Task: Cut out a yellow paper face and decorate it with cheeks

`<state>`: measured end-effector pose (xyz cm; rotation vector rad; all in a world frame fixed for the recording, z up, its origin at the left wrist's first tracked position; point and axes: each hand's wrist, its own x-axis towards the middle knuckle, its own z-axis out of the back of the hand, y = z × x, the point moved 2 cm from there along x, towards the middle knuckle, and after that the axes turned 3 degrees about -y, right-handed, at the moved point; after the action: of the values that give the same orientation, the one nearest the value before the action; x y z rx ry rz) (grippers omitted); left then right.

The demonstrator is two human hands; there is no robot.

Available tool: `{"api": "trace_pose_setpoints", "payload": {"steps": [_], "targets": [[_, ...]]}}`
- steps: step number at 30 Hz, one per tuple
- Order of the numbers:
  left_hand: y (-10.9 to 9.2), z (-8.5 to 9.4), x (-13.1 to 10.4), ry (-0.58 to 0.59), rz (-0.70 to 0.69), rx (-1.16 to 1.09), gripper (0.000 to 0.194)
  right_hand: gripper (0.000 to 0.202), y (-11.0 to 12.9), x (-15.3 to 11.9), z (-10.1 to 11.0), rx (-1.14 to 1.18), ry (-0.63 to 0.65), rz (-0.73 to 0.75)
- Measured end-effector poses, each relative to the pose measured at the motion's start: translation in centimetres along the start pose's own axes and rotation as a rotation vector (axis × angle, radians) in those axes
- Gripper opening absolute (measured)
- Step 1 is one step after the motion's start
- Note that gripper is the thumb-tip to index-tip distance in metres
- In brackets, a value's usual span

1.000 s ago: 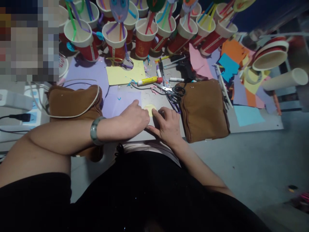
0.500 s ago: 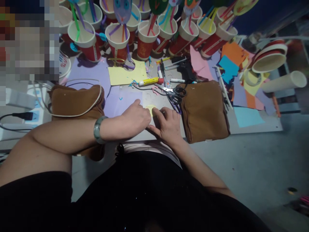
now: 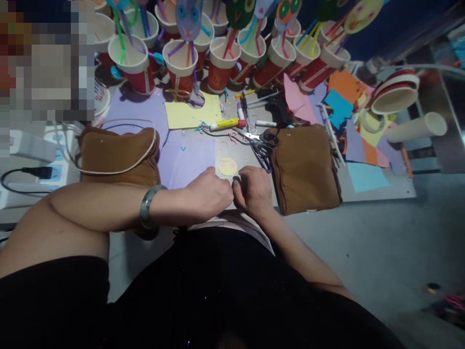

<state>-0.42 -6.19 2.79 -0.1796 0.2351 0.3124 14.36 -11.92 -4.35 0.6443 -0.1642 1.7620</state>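
Note:
A round yellow paper disc (image 3: pixel 228 166) with two pale pink spots lies flat on the grey table, just beyond my hands and touched by neither. My left hand (image 3: pixel 210 195) is closed near the table's front edge, its knuckles up and its fingertips hidden. Close against it, my right hand (image 3: pixel 255 191) has its fingers curled in toward the thumb. Anything between the fingers of either hand is too small or hidden to make out. Lilac paper (image 3: pixel 189 157) lies left of the disc, and black-handled scissors (image 3: pixel 267 140) lie beyond it to the right.
Brown cushions stand on both sides, left (image 3: pixel 112 152) and right (image 3: pixel 307 167). A yellow marker (image 3: pixel 225 124) and a notched yellow sheet (image 3: pixel 192 112) lie farther back. Red paper cups (image 3: pixel 179 65) with straws line the rear. Coloured paper scraps (image 3: pixel 345 89) and a power strip (image 3: pixel 58 160) flank the work.
Both hands have drawn back from the yellow disc toward the table's front edge. The disc, partly covered before, now shows whole with its pink spots. The camera view has shifted slightly.

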Motion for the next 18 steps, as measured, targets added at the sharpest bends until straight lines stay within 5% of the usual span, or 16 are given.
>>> {"api": "trace_pose_setpoints", "payload": {"steps": [5, 18], "targets": [[-0.21, 0.21, -0.13, 0.082, 0.002, -0.042, 0.025, 0.013, 0.05, 0.11, 0.02, 0.029, -0.031, 0.008], [0.39, -0.45, -0.33, 0.052, 0.055, 0.037, 0.037, 0.009, 0.05, 0.06, 0.01, 0.040, -0.013, -0.002]]}}
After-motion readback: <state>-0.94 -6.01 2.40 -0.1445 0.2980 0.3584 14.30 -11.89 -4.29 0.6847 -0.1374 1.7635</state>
